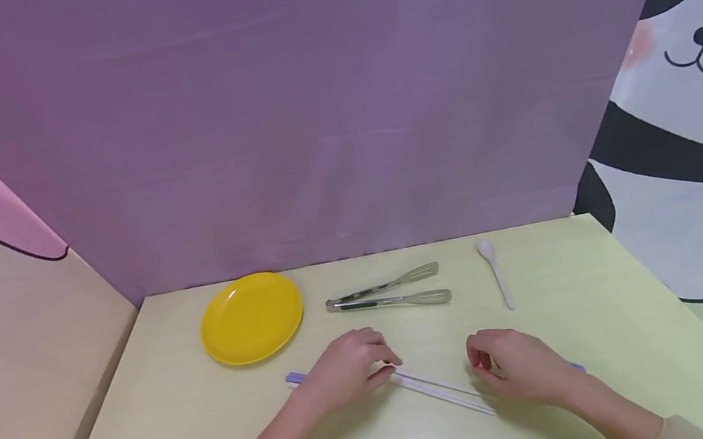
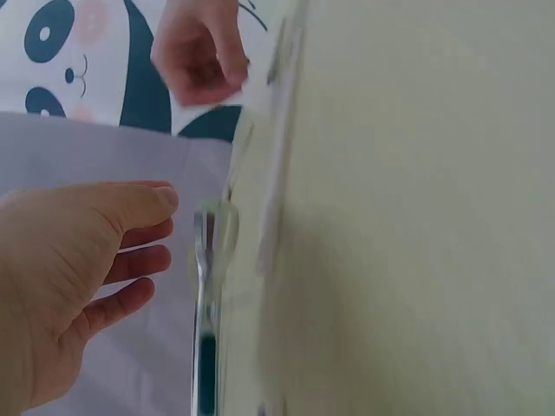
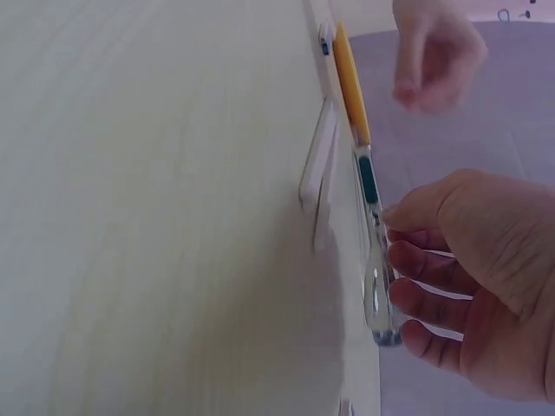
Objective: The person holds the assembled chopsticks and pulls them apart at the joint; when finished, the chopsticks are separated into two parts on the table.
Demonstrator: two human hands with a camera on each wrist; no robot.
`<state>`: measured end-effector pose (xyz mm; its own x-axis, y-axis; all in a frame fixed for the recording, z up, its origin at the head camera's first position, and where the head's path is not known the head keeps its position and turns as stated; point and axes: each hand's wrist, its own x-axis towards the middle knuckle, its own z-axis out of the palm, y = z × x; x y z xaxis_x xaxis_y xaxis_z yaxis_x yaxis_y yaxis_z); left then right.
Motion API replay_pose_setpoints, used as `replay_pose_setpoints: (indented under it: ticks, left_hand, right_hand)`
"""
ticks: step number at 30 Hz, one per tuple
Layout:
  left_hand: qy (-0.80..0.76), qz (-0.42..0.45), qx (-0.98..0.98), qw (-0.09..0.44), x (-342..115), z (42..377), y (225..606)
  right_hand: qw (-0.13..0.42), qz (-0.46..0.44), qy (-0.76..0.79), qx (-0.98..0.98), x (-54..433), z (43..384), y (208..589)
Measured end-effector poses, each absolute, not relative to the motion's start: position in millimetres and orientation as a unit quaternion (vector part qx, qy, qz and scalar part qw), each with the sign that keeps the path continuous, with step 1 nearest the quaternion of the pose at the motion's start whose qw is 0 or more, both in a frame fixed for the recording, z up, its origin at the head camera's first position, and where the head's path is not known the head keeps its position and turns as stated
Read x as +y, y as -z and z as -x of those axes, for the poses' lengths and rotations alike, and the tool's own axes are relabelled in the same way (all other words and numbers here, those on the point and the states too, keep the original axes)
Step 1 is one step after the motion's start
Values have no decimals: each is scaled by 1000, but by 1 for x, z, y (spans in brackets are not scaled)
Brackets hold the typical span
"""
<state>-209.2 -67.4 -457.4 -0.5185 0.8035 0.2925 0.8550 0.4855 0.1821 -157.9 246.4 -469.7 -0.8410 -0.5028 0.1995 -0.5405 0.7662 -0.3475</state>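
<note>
Pale chopsticks point(image 1: 447, 395) with a blue end at the left lie slantwise across the table. My left hand point(image 1: 351, 363) is above them in the head view and hides part of their length. To the right, my right hand point(image 1: 519, 367) is near their other end, and a small blue end point(image 1: 577, 366) shows beyond its wrist. In the left wrist view the left hand point(image 2: 95, 260) has loosely bent fingers with nothing between them. The right hand point(image 3: 486, 277) looks much the same in the right wrist view, thumb apart from fingers.
Behind the hands lie metal tongs point(image 1: 389, 293), spread apart. A yellow plate point(image 1: 252, 319) sits at the back left, and a pale spoon point(image 1: 495, 270) at the back right. A purple cloth wall point(image 1: 337, 116) closes off the table's point(image 1: 171, 425) far edge.
</note>
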Motion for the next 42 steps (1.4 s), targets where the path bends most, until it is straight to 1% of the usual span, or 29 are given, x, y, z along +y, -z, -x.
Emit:
replay_pose_setpoints:
  ticks: [6, 9, 12, 18, 23, 29, 33, 38, 42]
  left_hand:
    - [127, 475, -870, 30, -22, 220, 464]
    - [112, 469, -876, 9, -11, 222, 473]
    - [104, 463, -880, 1, -6, 223, 482]
    - [106, 459, -882, 3, -6, 224, 491]
    - [125, 455, -881, -16, -8, 224, 493]
    - [155, 446, -881, -35, -10, 224, 491]
    - [193, 428, -883, -25, -13, 223, 487]
    - [236, 416, -878, 4, -17, 220, 474]
    - [205, 420, -882, 57, -18, 214, 461]
  right_hand:
    - [12, -291, -208, -934, 229, 159, 471]
    - [-11, -295, -210, -932, 225, 159, 473]
    - [-27, -295, -209, -932, 223, 160, 474]
    - [-11, -296, -191, -936, 221, 161, 480]
    - [-8, -296, -181, -938, 221, 162, 485]
    - [19, -297, -172, -939, 219, 164, 486]
    - [31, -303, -183, -935, 217, 166, 477]
    - [34, -312, -215, -925, 216, 167, 458]
    - [45, -318, -238, -917, 216, 168, 440]
